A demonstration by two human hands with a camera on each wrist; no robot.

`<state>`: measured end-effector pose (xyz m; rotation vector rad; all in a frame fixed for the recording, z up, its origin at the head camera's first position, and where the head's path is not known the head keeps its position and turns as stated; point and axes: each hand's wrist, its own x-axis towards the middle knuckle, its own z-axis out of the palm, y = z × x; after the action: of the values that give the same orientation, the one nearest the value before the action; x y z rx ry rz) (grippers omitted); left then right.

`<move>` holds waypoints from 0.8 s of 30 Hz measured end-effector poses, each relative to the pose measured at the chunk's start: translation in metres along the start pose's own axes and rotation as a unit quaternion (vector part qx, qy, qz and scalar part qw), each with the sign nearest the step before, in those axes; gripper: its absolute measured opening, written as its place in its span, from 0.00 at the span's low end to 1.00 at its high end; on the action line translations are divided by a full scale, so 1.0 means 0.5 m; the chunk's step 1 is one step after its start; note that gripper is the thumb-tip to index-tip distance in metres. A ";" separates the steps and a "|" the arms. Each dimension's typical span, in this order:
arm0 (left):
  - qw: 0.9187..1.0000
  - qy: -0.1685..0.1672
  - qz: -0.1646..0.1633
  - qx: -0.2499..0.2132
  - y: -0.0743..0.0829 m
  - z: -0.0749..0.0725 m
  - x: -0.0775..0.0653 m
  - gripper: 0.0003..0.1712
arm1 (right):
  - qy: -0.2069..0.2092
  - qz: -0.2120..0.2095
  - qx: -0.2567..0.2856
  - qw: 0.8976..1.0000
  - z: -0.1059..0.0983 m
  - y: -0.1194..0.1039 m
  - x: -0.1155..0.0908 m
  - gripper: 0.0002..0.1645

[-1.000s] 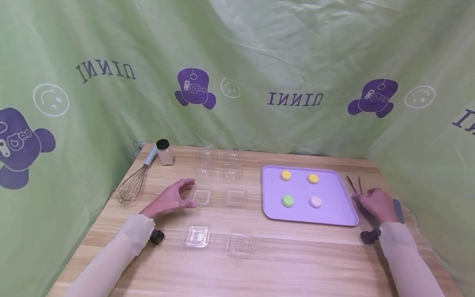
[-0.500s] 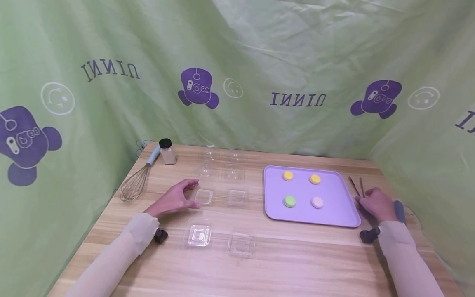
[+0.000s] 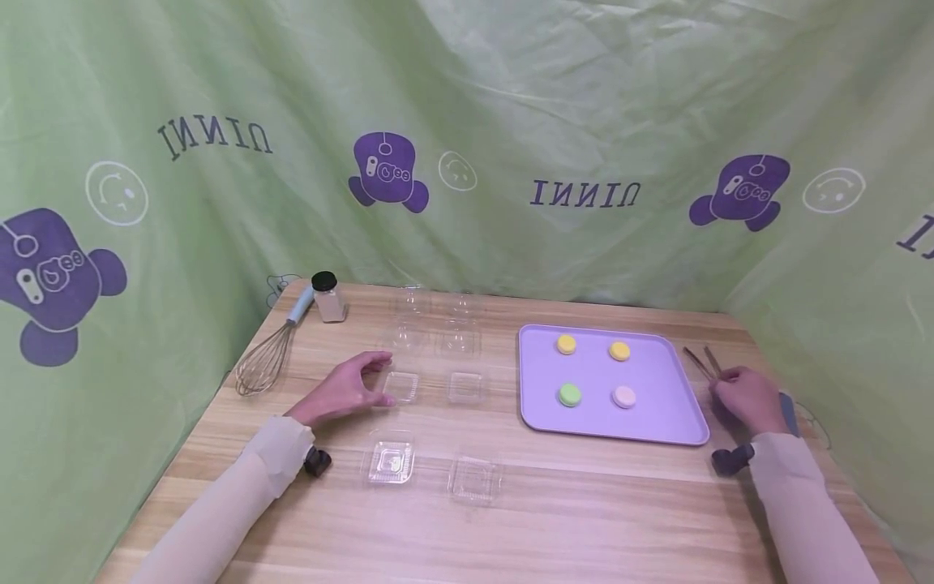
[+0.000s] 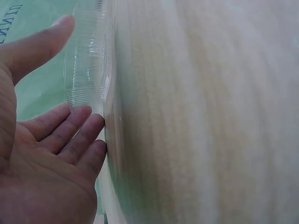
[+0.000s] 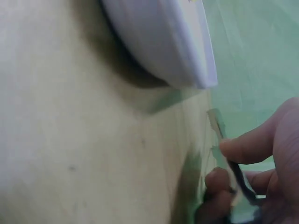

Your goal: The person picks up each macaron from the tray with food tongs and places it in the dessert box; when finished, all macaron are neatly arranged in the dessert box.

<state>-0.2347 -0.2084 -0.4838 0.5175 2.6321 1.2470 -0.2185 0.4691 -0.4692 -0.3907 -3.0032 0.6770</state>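
Note:
My left hand [image 3: 346, 389] is at the left of a small clear plastic box [image 3: 401, 387], thumb and fingers spread apart at its side. In the left wrist view the fingertips [image 4: 96, 122] come right up to the ribbed wall of that plastic box [image 4: 86, 60]. On the right, my right hand [image 3: 751, 399] pinches a pair of tongs [image 3: 704, 363], whose two thin arms point away from me, spread slightly. The right wrist view shows the thumb and fingers on the dark tongs [image 5: 239, 177]. Beside them lies a lilac tray [image 3: 613, 426] with yellow, green and pink macarons [image 3: 623, 397].
More clear plastic boxes stand on the wooden table, including an opened one [image 3: 461, 388] and two nearer ones [image 3: 391, 461]. A whisk [image 3: 264, 361] and a black-lidded jar [image 3: 330, 300] are at the back left. A green curtain [image 3: 481, 243] surrounds the table.
My right hand has shifted slightly to the right, and the tongs' arms now slant more to the left. My left hand stays by the plastic box.

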 end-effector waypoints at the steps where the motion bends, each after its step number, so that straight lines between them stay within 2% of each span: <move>1: 1.000 0.000 0.001 0.000 0.000 0.000 0.000 0.54 | 0.003 0.000 0.001 1.000 0.002 0.001 0.001 0.32; 14: 1.000 0.008 -0.007 -0.010 -0.001 0.001 -0.002 0.52 | 0.049 0.028 0.016 0.998 0.009 0.017 0.007 0.36; 22: 1.000 0.009 -0.009 -0.007 0.001 -0.001 -0.002 0.51 | 0.066 0.036 0.067 0.995 -0.010 -0.015 -0.006 0.37; 24: 1.000 0.009 -0.009 -0.008 0.001 -0.001 -0.002 0.51 | 0.073 0.023 0.075 0.994 -0.015 -0.027 -0.008 0.36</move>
<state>-0.2337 -0.2091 -0.4829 0.4808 2.6340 1.2723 -0.2171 0.4595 -0.4563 -0.4813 -2.7918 0.8322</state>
